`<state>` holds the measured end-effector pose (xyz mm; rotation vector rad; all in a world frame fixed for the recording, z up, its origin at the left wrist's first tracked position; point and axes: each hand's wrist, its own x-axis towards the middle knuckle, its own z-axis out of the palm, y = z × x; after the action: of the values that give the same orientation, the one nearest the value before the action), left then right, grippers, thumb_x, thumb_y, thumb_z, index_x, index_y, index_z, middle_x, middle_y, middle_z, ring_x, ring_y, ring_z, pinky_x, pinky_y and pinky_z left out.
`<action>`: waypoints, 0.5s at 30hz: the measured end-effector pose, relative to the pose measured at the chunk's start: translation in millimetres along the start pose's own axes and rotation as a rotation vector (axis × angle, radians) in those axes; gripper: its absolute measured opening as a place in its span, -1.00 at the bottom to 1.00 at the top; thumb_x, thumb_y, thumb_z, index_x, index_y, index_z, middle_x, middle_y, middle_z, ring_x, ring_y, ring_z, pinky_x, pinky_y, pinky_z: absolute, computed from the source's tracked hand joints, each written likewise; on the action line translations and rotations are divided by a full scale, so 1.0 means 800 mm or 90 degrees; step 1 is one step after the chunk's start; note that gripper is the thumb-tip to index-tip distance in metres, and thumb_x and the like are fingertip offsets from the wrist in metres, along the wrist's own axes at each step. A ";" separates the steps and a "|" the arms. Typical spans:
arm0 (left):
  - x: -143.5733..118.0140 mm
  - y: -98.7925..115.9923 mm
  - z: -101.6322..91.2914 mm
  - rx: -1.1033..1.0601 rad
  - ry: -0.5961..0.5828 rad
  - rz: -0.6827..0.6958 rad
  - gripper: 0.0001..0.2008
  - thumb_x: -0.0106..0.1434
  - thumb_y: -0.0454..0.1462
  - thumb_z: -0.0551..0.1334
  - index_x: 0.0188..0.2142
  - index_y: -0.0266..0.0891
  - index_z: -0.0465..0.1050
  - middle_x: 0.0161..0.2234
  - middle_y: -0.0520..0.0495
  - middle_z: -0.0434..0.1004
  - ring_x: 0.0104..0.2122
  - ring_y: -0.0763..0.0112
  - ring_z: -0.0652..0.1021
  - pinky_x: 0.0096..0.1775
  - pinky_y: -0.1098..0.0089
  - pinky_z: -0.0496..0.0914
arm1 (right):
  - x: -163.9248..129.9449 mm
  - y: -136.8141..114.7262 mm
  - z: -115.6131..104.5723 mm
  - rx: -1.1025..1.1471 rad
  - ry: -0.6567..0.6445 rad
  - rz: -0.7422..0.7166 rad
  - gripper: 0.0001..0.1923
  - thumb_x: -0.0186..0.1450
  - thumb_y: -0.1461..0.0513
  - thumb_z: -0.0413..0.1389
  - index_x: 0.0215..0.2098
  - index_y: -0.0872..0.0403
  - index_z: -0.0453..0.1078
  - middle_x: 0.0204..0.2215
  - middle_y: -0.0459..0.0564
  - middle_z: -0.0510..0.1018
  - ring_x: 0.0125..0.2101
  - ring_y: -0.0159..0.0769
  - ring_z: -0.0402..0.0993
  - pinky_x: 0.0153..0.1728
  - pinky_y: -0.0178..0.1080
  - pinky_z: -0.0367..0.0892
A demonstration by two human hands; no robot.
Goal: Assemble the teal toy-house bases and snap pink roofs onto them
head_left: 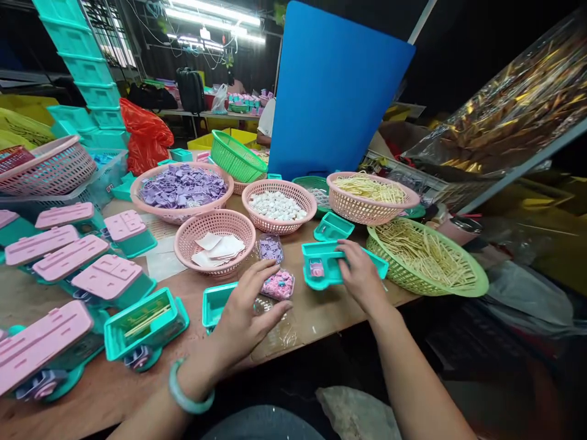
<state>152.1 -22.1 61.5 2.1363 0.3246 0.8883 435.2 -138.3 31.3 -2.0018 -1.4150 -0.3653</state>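
Note:
My left hand point(250, 308), with a pale green bangle on its wrist, hovers over the near middle of the table. Its thumb stands apart from the fingers and nothing shows in it. Just beyond the fingertips is a clear box of small pink plastic parts point(280, 285), with a box of purple parts point(270, 249) behind it. Under that hand, partly hidden, lies a teal container point(215, 304). My right hand point(360, 275) is closed over the middle of a teal plastic tray point(317, 249). A small pink piece point(316, 269) sits in the tray's left part.
Pink baskets hold purple parts point(183, 186), white pieces point(277, 206), paper slips point(220, 247) and pale sticks point(371, 186). More sticks fill a green basket point(426, 253) at right. Several pink-lidded teal toy cars point(110, 278) stand left. A blue board point(339, 85) rises behind; another person's sleeve point(266, 119) shows beside it.

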 end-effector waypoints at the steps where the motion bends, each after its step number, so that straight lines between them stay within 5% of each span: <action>1: 0.014 0.001 0.004 -0.059 -0.013 -0.045 -0.40 0.28 -0.12 0.37 0.27 -0.08 0.30 0.30 -0.25 0.35 0.32 -0.02 0.34 0.30 -0.10 0.24 | 0.004 -0.014 -0.015 0.031 0.017 -0.006 -0.78 0.32 0.32 0.00 -0.13 0.04 0.44 0.03 0.20 0.54 0.04 -0.01 0.50 0.07 0.06 0.41; 5: 0.048 0.008 -0.008 -0.315 -0.078 -0.257 -0.03 0.04 -0.03 0.52 0.37 -0.09 0.17 0.35 -0.29 0.28 0.31 -0.19 0.33 0.27 -0.12 0.26 | 0.014 -0.096 -0.055 0.221 -0.036 -0.026 -0.82 0.32 0.30 0.09 -0.14 -0.01 0.46 -0.06 0.04 0.62 -0.04 -0.12 0.57 0.01 -0.08 0.45; 8: 0.042 0.009 -0.035 -0.502 -0.056 -0.368 -0.12 0.05 0.01 0.49 0.30 -0.13 0.27 0.20 -0.27 0.48 0.12 -0.15 0.53 0.06 0.02 0.48 | 0.027 -0.141 -0.043 0.356 -0.131 -0.017 -0.75 0.34 0.26 0.13 -0.02 -0.02 0.47 -0.07 0.03 0.64 -0.08 -0.16 0.59 -0.04 -0.13 0.48; 10: 0.030 0.004 -0.055 -0.587 0.035 -0.421 -0.27 0.12 0.01 0.44 0.23 -0.15 0.36 0.09 -0.23 0.59 -0.01 -0.03 0.61 -0.09 0.17 0.55 | 0.054 -0.146 -0.019 0.438 -0.187 0.010 -0.62 0.37 0.18 0.13 0.15 -0.02 0.39 0.04 0.07 0.60 -0.07 -0.17 0.60 -0.08 -0.14 0.52; 12: 0.017 -0.004 -0.073 -0.617 0.165 -0.457 -0.39 0.18 -0.02 0.41 0.17 -0.14 0.43 0.00 -0.16 0.65 -0.09 0.07 0.65 -0.17 0.28 0.56 | 0.099 -0.131 0.015 0.371 -0.230 0.065 -0.56 0.43 0.16 0.06 0.25 0.02 0.32 0.11 0.12 0.57 -0.07 -0.18 0.60 -0.09 -0.14 0.52; 15: 0.007 -0.014 -0.090 -0.640 0.295 -0.498 -0.44 0.16 -0.08 0.41 0.14 -0.15 0.48 -0.11 -0.09 0.71 -0.13 0.09 0.67 -0.13 0.27 0.58 | 0.187 -0.094 0.071 0.030 -0.316 0.162 -0.63 0.41 0.33 0.01 0.12 0.12 0.49 0.05 0.18 0.60 0.01 -0.12 0.56 0.05 -0.13 0.42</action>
<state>107.4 29.4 88.4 0.7560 0.6985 0.7958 415.0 23.3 99.4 -2.2958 -1.4011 0.2951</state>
